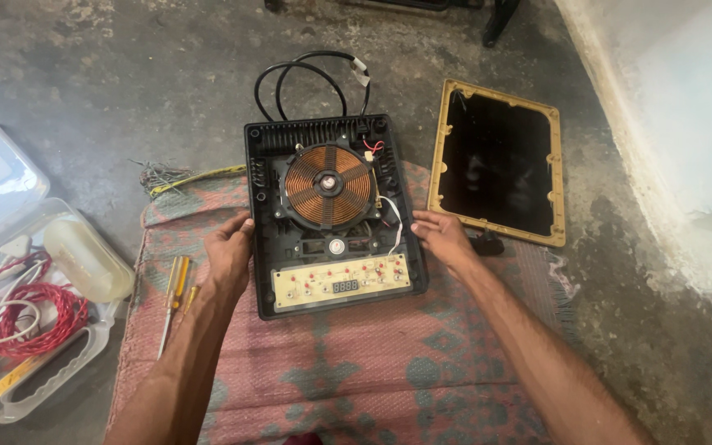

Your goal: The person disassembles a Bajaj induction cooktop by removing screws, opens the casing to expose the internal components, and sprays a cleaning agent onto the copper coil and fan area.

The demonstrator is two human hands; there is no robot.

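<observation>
An opened black induction cooker [333,213] lies on a pink patterned mat [348,363]. Its copper coil [329,185] and a pale control board [341,282] with red buttons are exposed. My left hand [228,251] grips the cooker's left edge. My right hand [445,239] holds its right edge. The black power cord [306,78] loops behind the cooker on the floor. The removed glass top [498,161], black with a tan frame, lies face down to the right.
Two yellow-handled screwdrivers [176,288] lie on the mat left of my left hand. An open clear plastic box [18,272] with red wire [39,317] and white cable sits at far left. A white wall [686,124] stands at right; floor is rough concrete.
</observation>
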